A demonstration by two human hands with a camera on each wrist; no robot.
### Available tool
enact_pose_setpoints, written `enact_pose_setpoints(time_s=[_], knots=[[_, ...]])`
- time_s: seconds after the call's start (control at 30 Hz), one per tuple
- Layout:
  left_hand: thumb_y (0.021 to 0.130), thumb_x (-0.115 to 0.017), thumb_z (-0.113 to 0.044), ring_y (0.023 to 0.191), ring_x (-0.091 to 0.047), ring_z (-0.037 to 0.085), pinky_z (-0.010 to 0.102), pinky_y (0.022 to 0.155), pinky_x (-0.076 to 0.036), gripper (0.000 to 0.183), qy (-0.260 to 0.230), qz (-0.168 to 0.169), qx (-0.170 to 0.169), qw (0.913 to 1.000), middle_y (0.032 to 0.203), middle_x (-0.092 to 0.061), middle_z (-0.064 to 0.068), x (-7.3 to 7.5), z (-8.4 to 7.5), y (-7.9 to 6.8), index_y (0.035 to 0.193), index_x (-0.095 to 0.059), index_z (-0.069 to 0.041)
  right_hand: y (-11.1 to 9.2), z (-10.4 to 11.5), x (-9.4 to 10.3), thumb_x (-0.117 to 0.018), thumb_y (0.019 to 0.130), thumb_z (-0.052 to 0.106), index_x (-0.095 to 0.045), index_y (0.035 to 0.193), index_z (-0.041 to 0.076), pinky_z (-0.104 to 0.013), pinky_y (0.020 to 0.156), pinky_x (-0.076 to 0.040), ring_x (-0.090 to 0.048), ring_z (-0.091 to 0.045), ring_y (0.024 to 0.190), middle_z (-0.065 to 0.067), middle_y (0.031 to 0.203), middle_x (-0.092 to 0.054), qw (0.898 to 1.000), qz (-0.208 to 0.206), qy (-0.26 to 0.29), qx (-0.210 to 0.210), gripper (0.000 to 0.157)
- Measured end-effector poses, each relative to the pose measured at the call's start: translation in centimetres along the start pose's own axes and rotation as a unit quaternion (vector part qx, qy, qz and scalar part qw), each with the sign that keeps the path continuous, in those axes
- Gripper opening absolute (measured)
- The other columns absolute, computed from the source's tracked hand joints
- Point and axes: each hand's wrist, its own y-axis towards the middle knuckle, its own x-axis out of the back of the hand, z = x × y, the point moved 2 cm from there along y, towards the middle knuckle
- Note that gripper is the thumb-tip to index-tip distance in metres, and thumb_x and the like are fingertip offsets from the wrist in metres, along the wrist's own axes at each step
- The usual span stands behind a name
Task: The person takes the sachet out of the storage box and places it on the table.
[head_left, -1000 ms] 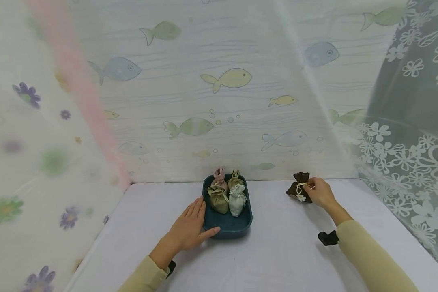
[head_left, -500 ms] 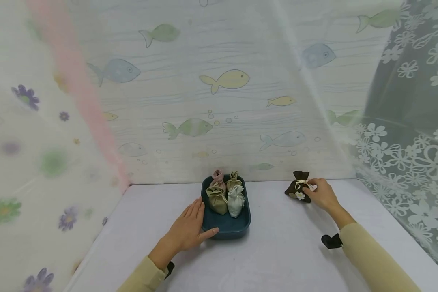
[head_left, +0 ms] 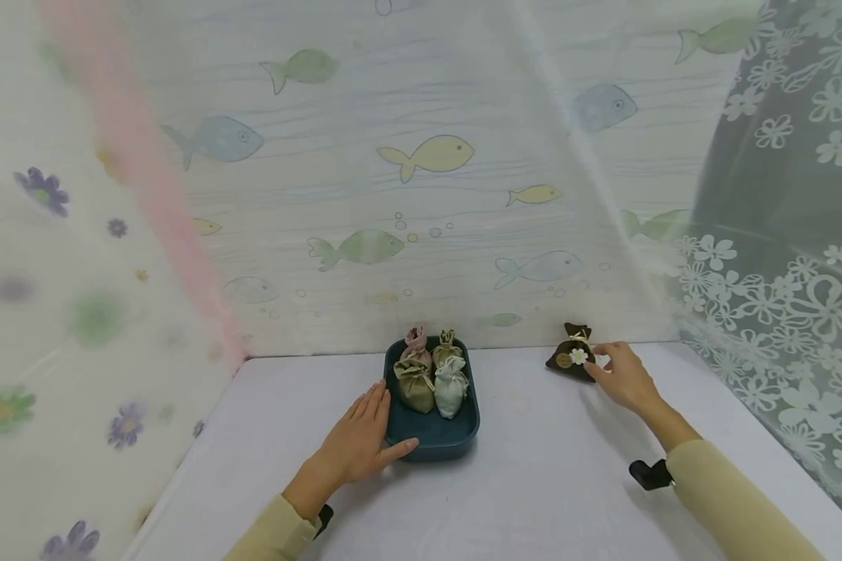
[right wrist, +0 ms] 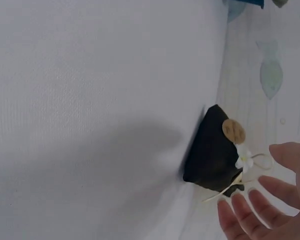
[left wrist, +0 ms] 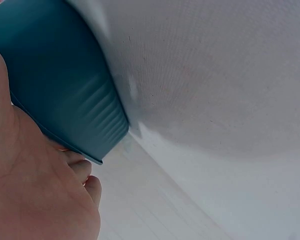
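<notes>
A dark brown drawstring pouch point(head_left: 565, 347) with a white flower and a round tag stands at the far right of the table. My right hand point(head_left: 626, 378) is beside it; in the right wrist view the thumb and fingers are spread apart near the neck and cord, not closed round it. A blue tray point(head_left: 429, 432) holds a pink pouch point(head_left: 416, 340), an olive pouch point(head_left: 415, 389), a patterned green pouch point(head_left: 447, 346) and a pale pouch point(head_left: 451, 391). My left hand point(head_left: 351, 442) rests along the tray's left side, fingers straight, thumb over its front rim.
A white cloth point(head_left: 526, 475) covers the table. Behind it hangs a fish-print curtain point(head_left: 456, 226), close to the tray and the brown pouch. Sheer flowered fabric point(head_left: 779, 312) hangs at the right, and a floral sheet point(head_left: 77, 312) at the left.
The brown pouch, held at its cord earlier, now stands more upright with flower and tag facing front. My right fingers have let go of it. The left hand has stayed against the tray.
</notes>
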Motion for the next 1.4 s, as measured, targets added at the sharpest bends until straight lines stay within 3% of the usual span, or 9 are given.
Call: enact_pose_setpoints(time_s=[0.2,0.4,0.6,0.73,1.03,1.4], knots=[[0.096,-0.035,-0.08,0.155,-0.018,0.038,0.052,0.124,-0.022,0.109,0.005,-0.01,-0.006,0.9999,0.168,-0.016,0.024,-0.5,0.2,0.0,0.158,-0.027,0.008,-0.6,1.4,-0.2,-0.061,0.102,0.02,-0.056,0.134,-0.012,-0.051,0.077,-0.052,-0.058,-0.044,0.107,-0.033,0.134,-0.049,0.999,-0.004,0.015,0.031,0.045],[0.097,-0.04,-0.077,0.155,-0.019,0.038,0.053,0.124,-0.022,0.106,-0.005,-0.007,-0.005,1.0,0.167,-0.018,0.025,-0.1,-0.2,0.0,0.157,-0.029,0.009,-1.2,3.5,-0.8,-0.064,0.102,0.015,-0.058,0.131,-0.013,-0.049,0.078,-0.054,-0.061,-0.041,0.102,-0.032,0.126,-0.055,0.997,-0.012,0.037,0.074,0.041],[0.094,-0.03,-0.083,0.157,-0.014,0.033,0.049,0.125,-0.02,0.111,0.009,-0.005,0.001,1.0,0.169,-0.013,0.021,-0.7,0.2,0.2,0.16,-0.024,0.006,-1.5,5.7,-1.7,-0.066,0.1,0.011,-0.058,0.129,-0.013,-0.054,0.088,-0.054,-0.062,-0.044,0.106,-0.03,0.123,-0.058,0.991,-0.013,0.063,0.116,0.038],[0.094,-0.028,-0.084,0.157,-0.014,0.032,0.049,0.125,-0.019,0.111,0.014,-0.005,0.001,0.9999,0.169,-0.012,0.02,-1.0,0.4,0.3,0.16,-0.023,0.005,-1.6,7.0,-2.5,-0.067,0.099,0.011,-0.061,0.125,-0.011,-0.051,0.085,-0.053,-0.061,-0.04,0.102,-0.026,0.118,-0.061,0.988,-0.015,0.069,0.139,0.035],[0.094,-0.033,-0.082,0.156,-0.017,0.036,0.051,0.124,-0.021,0.11,0.01,-0.006,-0.005,0.9999,0.168,-0.015,0.023,-0.7,0.4,0.3,0.158,-0.026,0.007,-1.7,10.0,-4.6,-0.071,0.096,0.013,-0.064,0.123,-0.005,-0.04,0.078,-0.055,-0.063,-0.033,0.102,-0.021,0.118,-0.065,0.984,-0.003,0.084,0.156,0.033],[0.094,-0.029,-0.084,0.157,-0.013,0.033,0.049,0.126,-0.019,0.111,0.016,0.0,0.003,0.9999,0.169,-0.011,0.021,-0.7,0.4,0.2,0.16,-0.023,0.006,-1.6,13.1,-6.5,-0.072,0.096,0.011,-0.064,0.125,-0.006,-0.049,0.082,-0.057,-0.064,-0.035,0.102,-0.02,0.117,-0.065,0.974,0.025,0.122,0.187,0.034]])
